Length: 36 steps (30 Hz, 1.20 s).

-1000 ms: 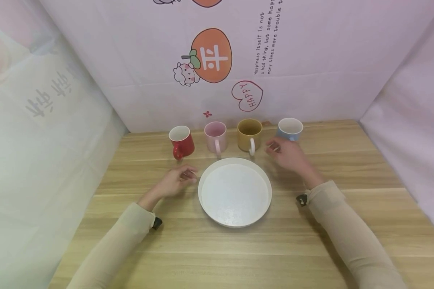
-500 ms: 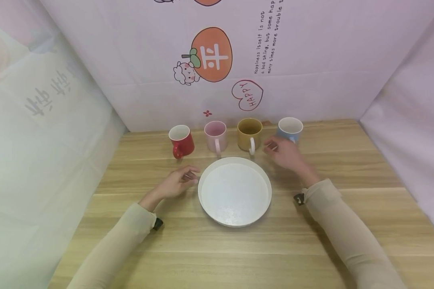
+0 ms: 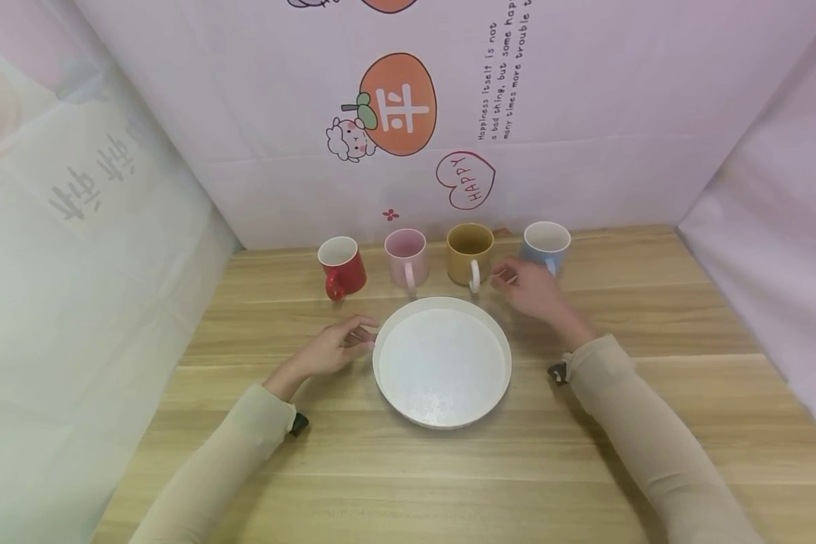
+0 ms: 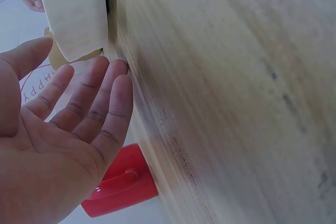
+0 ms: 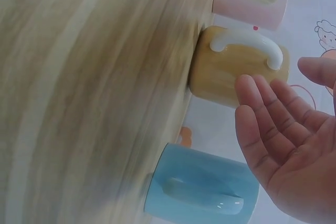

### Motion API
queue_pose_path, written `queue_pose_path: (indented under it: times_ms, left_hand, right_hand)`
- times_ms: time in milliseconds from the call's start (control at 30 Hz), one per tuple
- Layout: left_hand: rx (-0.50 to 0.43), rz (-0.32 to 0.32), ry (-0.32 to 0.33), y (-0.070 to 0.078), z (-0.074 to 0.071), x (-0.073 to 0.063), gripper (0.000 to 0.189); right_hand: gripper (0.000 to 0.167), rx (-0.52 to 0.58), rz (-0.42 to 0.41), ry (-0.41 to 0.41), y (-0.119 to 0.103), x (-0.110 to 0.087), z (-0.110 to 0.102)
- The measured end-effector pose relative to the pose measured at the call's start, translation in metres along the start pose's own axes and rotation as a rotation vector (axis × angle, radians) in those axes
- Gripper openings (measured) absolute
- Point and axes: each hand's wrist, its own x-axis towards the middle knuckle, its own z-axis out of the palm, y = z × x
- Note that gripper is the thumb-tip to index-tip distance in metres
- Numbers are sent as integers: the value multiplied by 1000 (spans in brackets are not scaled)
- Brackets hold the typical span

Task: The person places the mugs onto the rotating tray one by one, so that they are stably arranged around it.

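A round white tray (image 3: 442, 366) lies on the wooden table, its inside bare. My left hand (image 3: 336, 346) is at the tray's left edge, fingers loosely spread; whether it touches the rim I cannot tell. In the left wrist view the left palm (image 4: 58, 145) holds nothing. My right hand (image 3: 530, 289) hovers between the yellow mug (image 3: 468, 257) and the blue mug (image 3: 546, 240), hiding part of the blue one. The right wrist view shows its fingers relaxed and holding nothing, near the yellow mug's white handle (image 5: 249, 40).
Left of the yellow mug stand a pink mug (image 3: 406, 258) and a red mug (image 3: 342, 268), in one row along the table's back edge. A printed white cloth (image 3: 279, 151) hangs behind them. More cloth flanks the table (image 3: 449, 483) on both sides.
The right hand has drifted slightly left, toward the yellow mug. My left hand has edged right, closer to the tray. Tray and mugs have stayed in place.
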Motion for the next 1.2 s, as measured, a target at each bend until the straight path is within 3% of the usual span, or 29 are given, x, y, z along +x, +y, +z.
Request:
queue_pose_path:
  times_ms: [500, 733, 1200]
  left_hand:
    - [20, 5, -17, -2, 2, -1, 39]
    - [15, 38, -12, -2, 1, 0, 41]
    - [-5, 19, -29, -2, 3, 0, 45]
  right_hand:
    - [26, -38, 55, -34, -5, 6, 6]
    - [27, -36, 69, -42, -5, 9, 9]
    - [29, -23, 93, -61, -5, 20, 19]
